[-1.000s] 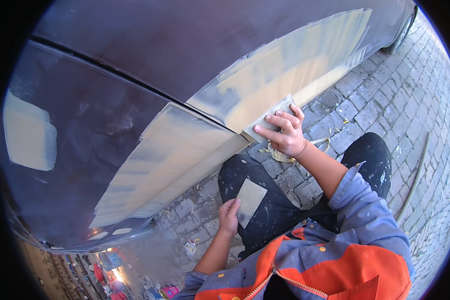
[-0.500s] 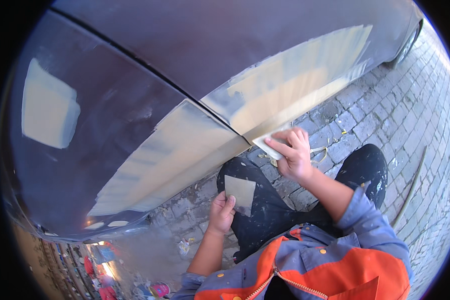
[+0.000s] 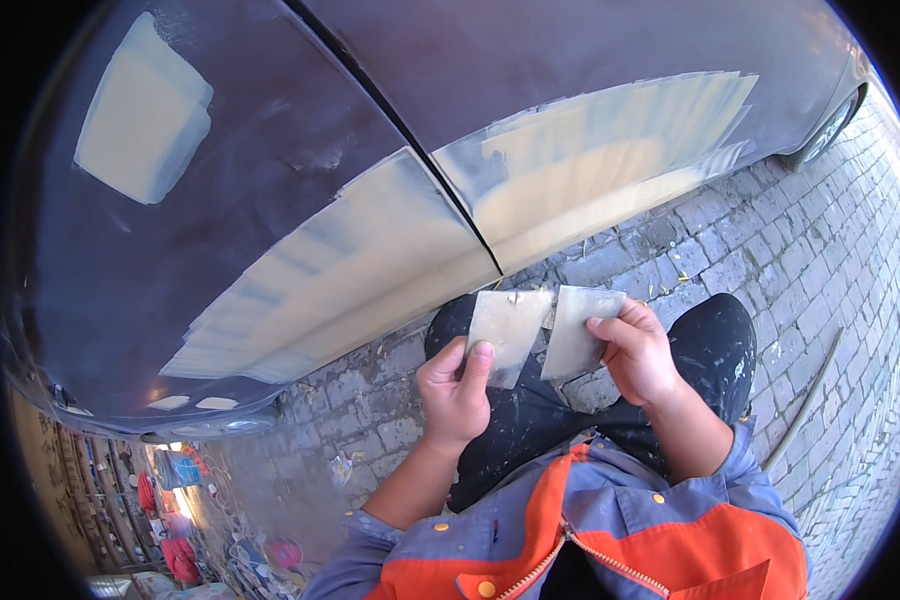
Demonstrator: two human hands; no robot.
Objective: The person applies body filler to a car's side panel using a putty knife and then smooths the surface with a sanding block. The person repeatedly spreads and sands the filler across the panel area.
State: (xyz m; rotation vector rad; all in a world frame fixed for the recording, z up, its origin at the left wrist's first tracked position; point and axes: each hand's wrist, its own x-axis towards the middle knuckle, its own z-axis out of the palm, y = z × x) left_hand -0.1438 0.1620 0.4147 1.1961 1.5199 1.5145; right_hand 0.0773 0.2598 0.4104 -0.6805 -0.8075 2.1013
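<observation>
Left hand [image 3: 457, 393]: thumb and fingers clamping cream spreader [image 3: 507, 330], flat, rectangular, smeared. Right hand [image 3: 638, 355]: pinching greyish spreader [image 3: 573, 335], flat, cloudy-faced. Both near lower edge of dark car [image 3: 450, 80], nearer person.

Scrapers [image 3: 506, 328] look smeared, filler [image 3: 600, 170] matt, car body [image 3: 270, 130] smooth, paving [image 3: 830, 270] rough.

Narrow gap between scrapers [image 3: 506, 332], car [image 3: 610, 50] blocking beyond

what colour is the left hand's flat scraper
The thin rectangular scraper in the left hand is pale greyish cream, clearest in the head view.
</observation>
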